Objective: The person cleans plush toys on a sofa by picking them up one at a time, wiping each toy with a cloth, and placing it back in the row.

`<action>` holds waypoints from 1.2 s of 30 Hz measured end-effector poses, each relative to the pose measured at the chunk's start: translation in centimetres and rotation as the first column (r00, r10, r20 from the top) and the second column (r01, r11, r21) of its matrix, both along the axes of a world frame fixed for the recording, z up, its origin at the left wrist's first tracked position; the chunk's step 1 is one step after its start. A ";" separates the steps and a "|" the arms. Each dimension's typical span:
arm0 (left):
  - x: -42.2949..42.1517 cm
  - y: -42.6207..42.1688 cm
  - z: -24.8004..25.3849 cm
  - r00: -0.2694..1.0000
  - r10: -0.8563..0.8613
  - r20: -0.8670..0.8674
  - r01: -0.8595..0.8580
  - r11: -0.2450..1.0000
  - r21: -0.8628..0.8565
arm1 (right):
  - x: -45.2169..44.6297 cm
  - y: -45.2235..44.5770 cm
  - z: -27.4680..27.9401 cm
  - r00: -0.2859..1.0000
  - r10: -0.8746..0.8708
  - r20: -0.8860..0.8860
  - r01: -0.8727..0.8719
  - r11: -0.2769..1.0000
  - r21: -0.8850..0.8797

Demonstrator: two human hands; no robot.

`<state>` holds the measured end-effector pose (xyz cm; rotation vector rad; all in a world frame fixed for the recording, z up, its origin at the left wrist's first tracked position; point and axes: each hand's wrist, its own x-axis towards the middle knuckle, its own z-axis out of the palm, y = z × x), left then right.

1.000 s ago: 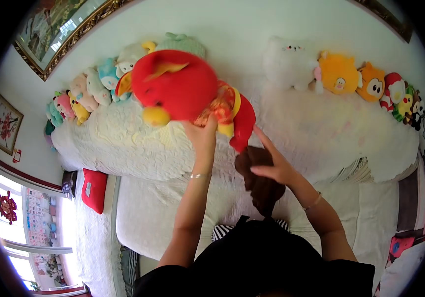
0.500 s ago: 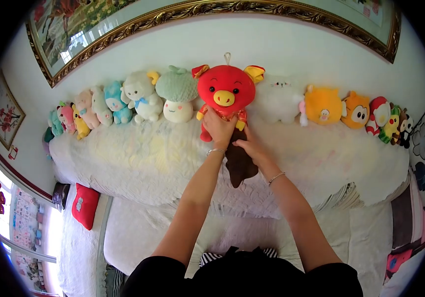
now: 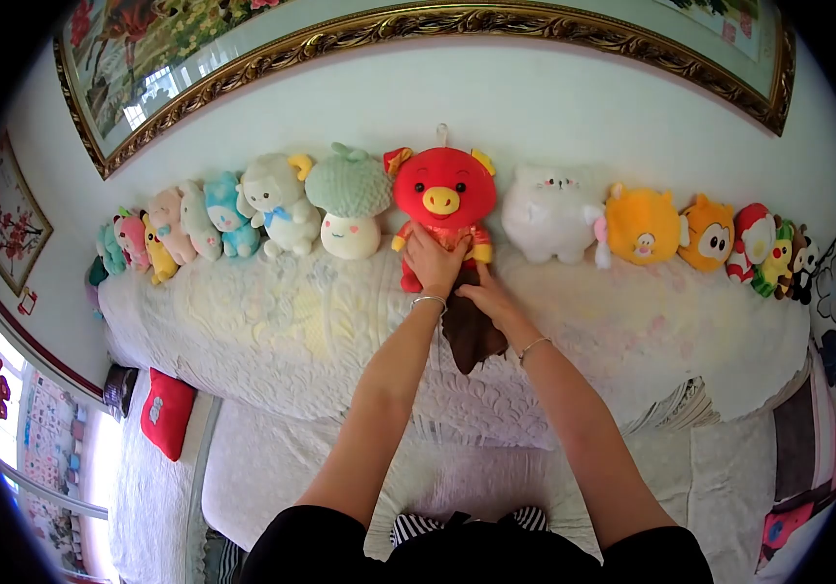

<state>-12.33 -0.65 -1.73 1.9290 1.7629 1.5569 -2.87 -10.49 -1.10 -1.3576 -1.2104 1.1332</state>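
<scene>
Gripping a kinda crumpled brown cloth (image 3: 472,336) in the right hand (image 3: 492,300). Clutching the red pig plush (image 3: 449,173) by the tummy with the left hand (image 3: 434,261), just above that. Beside the grip, mushroom plush (image 3: 348,195) left, white plush (image 3: 552,219) right. Way above, gold picture frame (image 3: 418,18).

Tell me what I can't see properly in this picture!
In the head view:
Belly of the red pig: behind the left hand.
Part of the brown thing: behind the right hand.
Top of the big framed picture: cut off by the edge.
Dark green thing, far left: too small.
</scene>
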 end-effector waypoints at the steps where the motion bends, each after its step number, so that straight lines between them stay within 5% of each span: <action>1: -0.1 0.1 0.0 0.999 -0.033 -0.009 0.033 0.999 0.013 | -0.1 0.2 0.0 0.997 -0.012 0.077 0.012 1.000 0.000; 8: -0.2 0.7 0.4 0.994 -0.091 -0.064 0.093 0.995 0.029 | 0.2 1.6 -0.4 0.999 0.018 -0.046 -0.020 0.999 -0.048; 14: -1.6 0.9 -0.8 0.993 -0.109 -0.035 0.106 0.992 -0.068 | -0.5 2.8 -3.6 0.999 0.030 -0.016 -0.030 0.998 0.053; 23: -5.0 -0.8 -2.0 0.948 -0.317 -0.020 0.317 0.948 0.038 | -1.4 2.1 -4.6 0.994 -0.060 0.087 0.040 0.976 0.214; 30: -10.9 -2.4 -1.8 0.921 -0.390 -0.002 0.385 0.907 0.170 | -5.9 -0.2 -5.0 0.988 -0.119 -0.097 0.150 0.882 0.447; 36: -16.9 -2.6 -2.9 0.927 -0.348 0.139 0.328 0.933 0.146 | -12.9 0.0 -2.5 0.959 0.018 -0.282 0.078 0.942 0.327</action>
